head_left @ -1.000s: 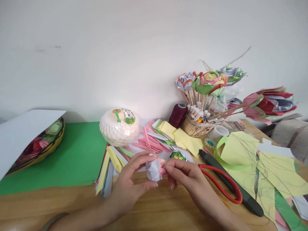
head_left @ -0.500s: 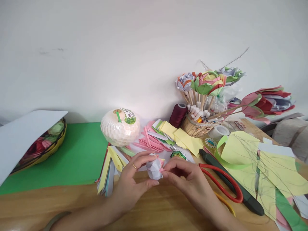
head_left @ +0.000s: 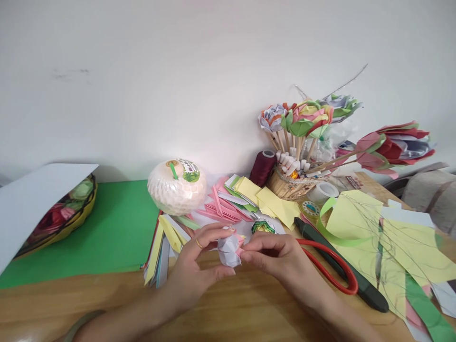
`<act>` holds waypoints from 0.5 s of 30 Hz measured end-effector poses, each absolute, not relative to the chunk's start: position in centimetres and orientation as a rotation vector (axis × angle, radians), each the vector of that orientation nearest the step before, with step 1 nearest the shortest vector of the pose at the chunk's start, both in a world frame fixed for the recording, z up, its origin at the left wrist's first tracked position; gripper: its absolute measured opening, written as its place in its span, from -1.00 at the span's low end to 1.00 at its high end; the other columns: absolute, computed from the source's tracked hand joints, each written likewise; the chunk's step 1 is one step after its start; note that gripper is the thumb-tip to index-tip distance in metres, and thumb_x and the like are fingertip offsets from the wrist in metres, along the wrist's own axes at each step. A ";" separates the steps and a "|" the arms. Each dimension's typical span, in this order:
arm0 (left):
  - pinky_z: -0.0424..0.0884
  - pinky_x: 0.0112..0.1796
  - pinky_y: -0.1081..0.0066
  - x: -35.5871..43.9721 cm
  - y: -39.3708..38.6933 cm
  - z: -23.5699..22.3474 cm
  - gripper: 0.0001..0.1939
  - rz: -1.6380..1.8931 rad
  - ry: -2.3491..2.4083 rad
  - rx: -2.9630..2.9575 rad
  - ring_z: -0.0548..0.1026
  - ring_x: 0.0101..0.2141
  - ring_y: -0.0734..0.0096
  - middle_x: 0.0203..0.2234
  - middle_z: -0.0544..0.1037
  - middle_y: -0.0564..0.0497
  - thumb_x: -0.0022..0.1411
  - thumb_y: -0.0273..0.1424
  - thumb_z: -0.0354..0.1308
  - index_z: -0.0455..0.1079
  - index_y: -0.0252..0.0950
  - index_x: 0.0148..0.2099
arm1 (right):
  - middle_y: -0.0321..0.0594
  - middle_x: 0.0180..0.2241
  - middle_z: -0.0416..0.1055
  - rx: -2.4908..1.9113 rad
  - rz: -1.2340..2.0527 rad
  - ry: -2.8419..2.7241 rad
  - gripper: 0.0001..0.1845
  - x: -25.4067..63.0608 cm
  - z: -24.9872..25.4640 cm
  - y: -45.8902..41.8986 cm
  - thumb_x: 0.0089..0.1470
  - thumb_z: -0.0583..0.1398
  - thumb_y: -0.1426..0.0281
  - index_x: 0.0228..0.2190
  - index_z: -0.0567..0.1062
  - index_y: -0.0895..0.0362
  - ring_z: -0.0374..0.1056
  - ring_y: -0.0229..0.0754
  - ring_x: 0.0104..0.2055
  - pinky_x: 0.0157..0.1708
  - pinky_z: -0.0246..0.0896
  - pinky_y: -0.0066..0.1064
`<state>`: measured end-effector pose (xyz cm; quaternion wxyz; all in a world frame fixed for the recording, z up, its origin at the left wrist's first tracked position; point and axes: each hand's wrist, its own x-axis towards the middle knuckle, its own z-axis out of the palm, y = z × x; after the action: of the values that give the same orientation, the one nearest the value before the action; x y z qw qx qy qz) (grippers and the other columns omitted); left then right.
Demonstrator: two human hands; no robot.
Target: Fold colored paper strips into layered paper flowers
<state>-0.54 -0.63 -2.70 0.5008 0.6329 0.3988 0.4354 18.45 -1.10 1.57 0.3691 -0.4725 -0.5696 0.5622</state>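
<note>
Between my hands is a small folded paper flower [head_left: 229, 251], white on the outside with pink petals on its right side. My left hand [head_left: 203, 261] grips it between thumb and fingers from the left. The thumb and forefinger of my right hand [head_left: 274, 254] pinch a pink petal at its right edge. Behind the flower lie folded pink paper strips [head_left: 223, 209] and a stack of yellow paper pieces [head_left: 278, 206]. Red-handled scissors [head_left: 347, 280] rest just right of my right hand, partly hidden by it.
Wrapped white coconut [head_left: 177, 190] stands near the wall. A basket [head_left: 290, 185] holds paper flowers on sticks, beside a maroon thread spool [head_left: 262, 168]. A dark green tool [head_left: 370, 292], yellow sheets [head_left: 420, 256] and loose wires lie right. Green board [head_left: 117, 228] and yellow basket [head_left: 81, 213] are left.
My right thumb and forefinger have closed on the flower's pink petal, where the fingers were looser and lower before. My left hand keeps its hold almost unmoved.
</note>
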 end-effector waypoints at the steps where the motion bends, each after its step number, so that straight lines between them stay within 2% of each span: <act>1: 0.35 -0.02 0.19 -0.5 -0.7 -2.7 -0.56 1.060 0.971 1.550 0.38 -0.01 0.15 -0.04 0.42 -0.09 -0.08 -0.39 0.34 0.43 -0.14 -0.08 | -0.27 -0.51 0.46 -1.220 1.457 -1.440 -0.82 18.4 1.5 -1.1 -0.08 0.29 0.28 -0.54 0.59 0.14 0.31 -0.28 -0.44 -0.40 0.19 -0.46; 5: 0.36 -0.03 0.19 -0.6 -0.8 -2.7 -0.56 1.064 0.956 1.604 0.38 -0.01 0.12 -0.03 0.43 -0.10 -0.07 -0.39 0.33 0.43 -0.14 -0.07 | -0.29 -0.54 0.46 -1.225 1.498 -1.365 -0.83 18.3 1.6 -1.2 -0.17 0.34 0.29 -0.58 0.59 0.15 0.32 -0.28 -0.47 -0.41 0.20 -0.45; 11: 0.33 0.00 0.16 -0.7 -0.7 -2.7 -0.56 1.037 0.914 1.637 0.38 0.01 0.12 -0.04 0.44 -0.11 -0.07 -0.41 0.34 0.43 -0.14 -0.08 | -0.31 -0.59 0.42 -1.274 1.546 -1.293 -0.73 17.9 1.7 -1.5 -0.31 0.39 0.23 -0.64 0.53 0.18 0.25 -0.31 -0.52 -0.50 0.15 -0.48; 15: 0.34 0.00 0.19 -0.6 -0.8 -2.8 -0.57 1.025 0.936 1.604 0.37 0.01 0.14 -0.04 0.44 -0.08 -0.08 -0.41 0.34 0.43 -0.13 -0.08 | -0.33 -0.59 0.40 -1.300 1.554 -1.296 -0.73 17.8 1.6 -1.5 -0.29 0.39 0.25 -0.64 0.49 0.18 0.23 -0.31 -0.52 -0.50 0.12 -0.49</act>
<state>-0.64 -0.79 -2.75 0.4883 0.6599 0.3850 0.4217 17.81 -1.47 1.55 0.3599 -0.5043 -0.5028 0.6027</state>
